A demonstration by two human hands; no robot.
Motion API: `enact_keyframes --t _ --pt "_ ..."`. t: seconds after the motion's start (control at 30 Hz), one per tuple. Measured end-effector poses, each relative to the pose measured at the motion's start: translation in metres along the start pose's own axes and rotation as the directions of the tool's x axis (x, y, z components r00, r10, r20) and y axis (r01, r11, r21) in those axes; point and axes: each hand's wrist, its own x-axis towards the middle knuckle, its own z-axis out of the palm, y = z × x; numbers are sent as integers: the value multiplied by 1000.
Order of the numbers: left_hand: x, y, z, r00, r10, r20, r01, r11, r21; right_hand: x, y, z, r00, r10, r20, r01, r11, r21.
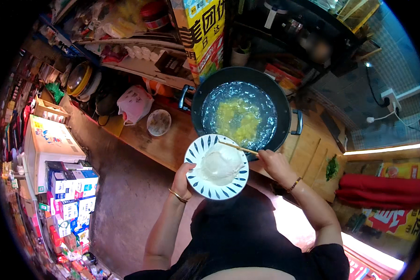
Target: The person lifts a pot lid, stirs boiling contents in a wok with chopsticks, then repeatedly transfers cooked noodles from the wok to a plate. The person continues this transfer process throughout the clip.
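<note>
My left hand (182,181) is closed on the left edge of a white plate (228,190) with dark leaf-shaped marks around its rim. A smooth white mass (221,163), like thick batter or dough, lies on the plate. From the right, my right hand (274,164) grips thin wooden chopsticks (241,148), and their tips reach over the plate's far edge by the white mass. Just beyond, the plate overlaps the near rim of a large dark two-handled pot (283,109). Bubbling liquid (218,97) fills it, with a pale yellow mass (240,119) in the middle.
The pot stands at a wooden counter (303,154). Left of it are a small bowl (159,122) and a pink-white plastic bag (134,104). Chopped greens (332,168) and a red cloth roll (382,191) lie at right. Stacked boxes (72,196) stand on the left.
</note>
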Motion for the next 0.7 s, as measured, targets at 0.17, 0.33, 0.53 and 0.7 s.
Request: enact_keyframes --t 0.17,0.33,0.53,0.7 --pt "1 5 -2 999 -29 41 29 1000 10 7 11 -5 999 -38 35 41 993 -107" --pt "7 14 -3 995 -77 60 72 994 79 18 23 -7 992 -125 -3 123 979 -161" --pt "13 18 -13 995 -91 29 87 989 124 36 36 -9 965 -255 -58 238 947 -217" --pt "11 12 -11 995 -73 68 71 997 32 65 61 -4 991 -133 -24 122 956 -266"
